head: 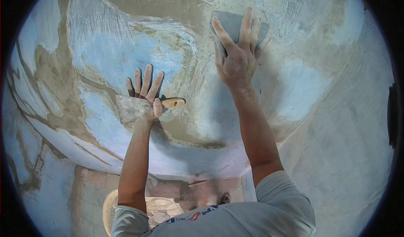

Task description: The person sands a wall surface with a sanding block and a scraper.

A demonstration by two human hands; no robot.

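In front of me is a wall point(148, 52) of blue paint, patched with brown and whitish filler. High on the right, my right hand point(239, 52) presses a grey sheet of sandpaper point(232, 24) against it, fingers spread over the sheet. Lower and to the left, my left hand point(146, 90) rests its spread fingers on the wall. A putty knife point(132, 108) is held under that hand's thumb. Its broad, filler-smeared blade points left across the palm, and its yellowish handle point(174, 103) sticks out to the right.
On my right another wall point(341, 142), greyish, meets the patched one at a corner. Below lies a tiled floor point(86, 205), with a pale round-edged object point(109, 210), perhaps a chair or stool, partly hidden by my left arm and shirt. A dark shape point(392, 115) stands at the far right rim.
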